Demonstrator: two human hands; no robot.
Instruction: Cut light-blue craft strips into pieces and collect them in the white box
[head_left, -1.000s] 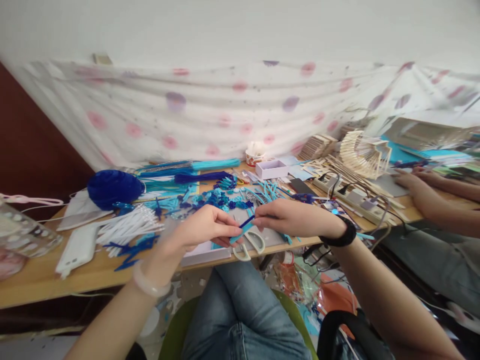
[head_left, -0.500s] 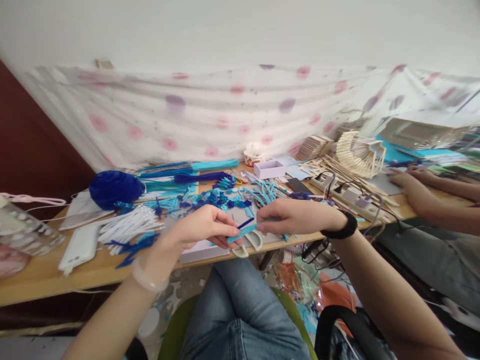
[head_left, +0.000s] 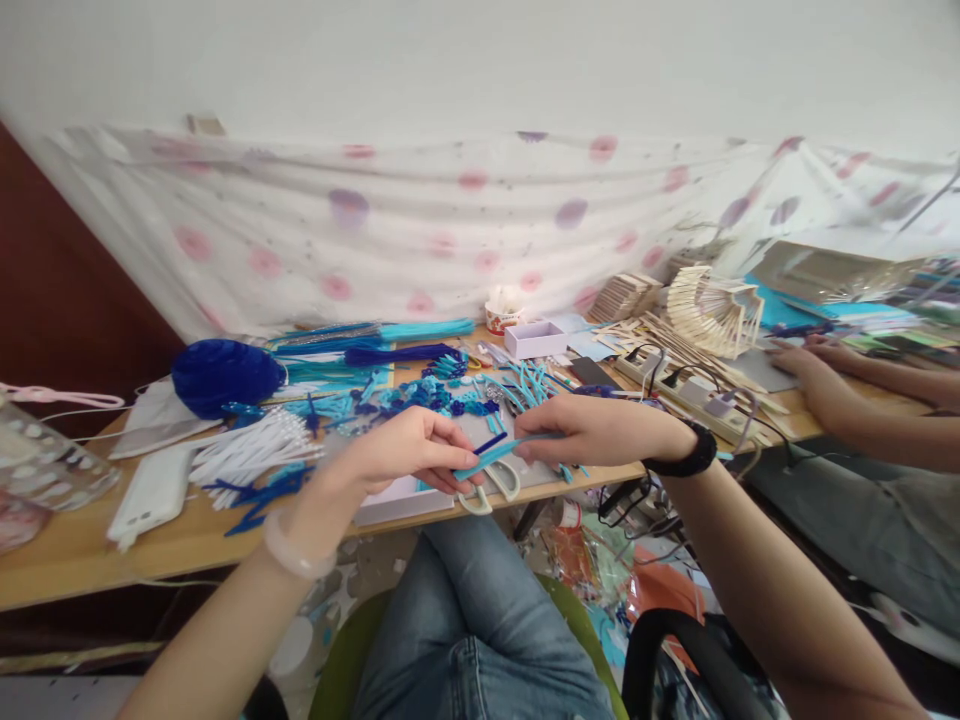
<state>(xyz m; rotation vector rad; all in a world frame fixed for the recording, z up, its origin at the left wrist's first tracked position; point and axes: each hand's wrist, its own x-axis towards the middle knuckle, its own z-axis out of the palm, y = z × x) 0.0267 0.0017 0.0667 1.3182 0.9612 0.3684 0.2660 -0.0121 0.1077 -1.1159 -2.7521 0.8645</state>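
My left hand [head_left: 421,452] pinches one end of light blue pipe cleaners [head_left: 486,460] between thumb and fingers. A short dark blue pipe cleaner [head_left: 491,442] sticks out from the same grip, its far end free. Closed round the other end of the light blue ones is my right hand [head_left: 574,432], with a bit of blue showing over its fingers. Beneath the hands lie scissors with pale handles [head_left: 504,482], their blades partly hidden. A pale lilac box [head_left: 401,504] stands under my left hand, at the table's front edge.
Blue pipe-cleaner pieces [head_left: 409,398] cover the middle of the table [head_left: 60,575]. White stems [head_left: 251,455], a white power bank [head_left: 152,497] and a dark blue plush ball [head_left: 225,378] lie left. A power strip [head_left: 694,400] and a co-worker's hands [head_left: 806,365] are at right.
My right hand's fingers have shifted slightly right along the light blue pipe cleaners, so more of them shows between my hands. The dark blue one no longer reaches my right fingers.
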